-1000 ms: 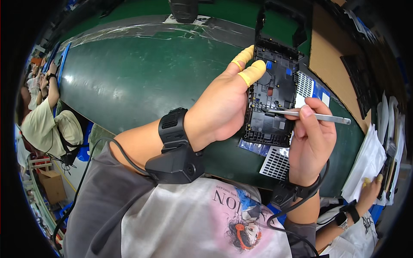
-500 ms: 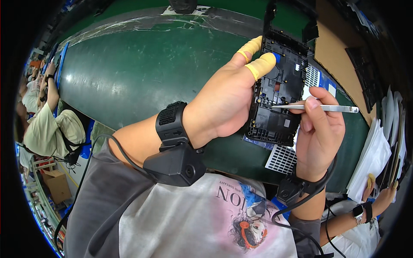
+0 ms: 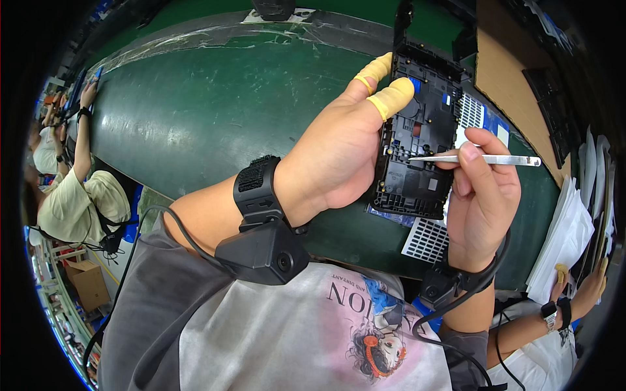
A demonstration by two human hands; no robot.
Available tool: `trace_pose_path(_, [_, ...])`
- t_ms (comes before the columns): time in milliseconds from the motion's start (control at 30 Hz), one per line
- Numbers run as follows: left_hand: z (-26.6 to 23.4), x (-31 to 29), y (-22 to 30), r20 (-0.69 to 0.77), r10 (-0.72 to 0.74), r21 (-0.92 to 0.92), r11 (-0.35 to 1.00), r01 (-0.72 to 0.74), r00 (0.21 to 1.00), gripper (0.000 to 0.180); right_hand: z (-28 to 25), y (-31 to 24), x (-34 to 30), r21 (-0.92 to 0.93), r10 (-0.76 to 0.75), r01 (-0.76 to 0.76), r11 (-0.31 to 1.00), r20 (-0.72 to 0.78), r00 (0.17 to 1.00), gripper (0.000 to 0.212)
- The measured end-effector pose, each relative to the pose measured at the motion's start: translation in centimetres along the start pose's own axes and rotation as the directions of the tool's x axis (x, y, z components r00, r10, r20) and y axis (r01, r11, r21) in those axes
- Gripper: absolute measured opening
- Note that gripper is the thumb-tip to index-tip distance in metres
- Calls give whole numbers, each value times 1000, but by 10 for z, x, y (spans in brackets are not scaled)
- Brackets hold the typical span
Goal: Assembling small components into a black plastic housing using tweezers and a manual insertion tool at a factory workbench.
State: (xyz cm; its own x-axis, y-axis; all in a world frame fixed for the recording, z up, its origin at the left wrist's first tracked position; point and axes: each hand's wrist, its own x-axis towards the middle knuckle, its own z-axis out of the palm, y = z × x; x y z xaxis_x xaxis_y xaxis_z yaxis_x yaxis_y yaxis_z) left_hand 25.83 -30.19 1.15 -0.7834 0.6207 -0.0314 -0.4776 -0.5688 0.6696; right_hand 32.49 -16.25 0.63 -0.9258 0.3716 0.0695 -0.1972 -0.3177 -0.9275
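My left hand, with yellow finger cots on the thumb and a finger, grips a black plastic phone-like housing by its left edge. The housing is held upright above the table, its ribbed inner side showing small brass-coloured inserts and blue patches. Between the thumb and fingers of my right hand is a pair of metal tweezers. Their tips point left, at the lower middle of the housing. Whether the tips pinch anything is too small to tell. Some left-hand fingers are hidden behind the housing.
Under the hands lies a green table. Sheets with a white grid lie behind and below the housing. At right are a cardboard sheet and white bags. Other people's arms show at the left and lower right.
The housing and both hands have shifted slightly left. The tweezers' tips have moved a little left and up. Both hands keep their hold.
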Motion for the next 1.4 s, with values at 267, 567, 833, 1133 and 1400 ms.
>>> trace_pose_path(267, [3,0,1,-5,-18,-27,999,18,1000,55,0,0,0,12,-5,5,1000,-4,1000,21])
trace_pose_path(567, [1,-1,2,59,59,184,980,-69,997,87,-14,-11,13,39,-55,56,998,-24,998,20])
trace_pose_path(833, [1,9,9,-65,139,90,987,-133,988,42,-65,-2,53,-169,-55,21,985,-198,979,9])
trace_pose_path(1133, [-15,14,2,-187,-21,37,999,29,982,35,-66,14,56,-189,-29,-9,982,-196,980,10])
trace_pose_path(1400, [-13,15,-1,-180,2,40,999,6,984,36,-65,14,57,-208,-23,-22,978,-209,978,14])
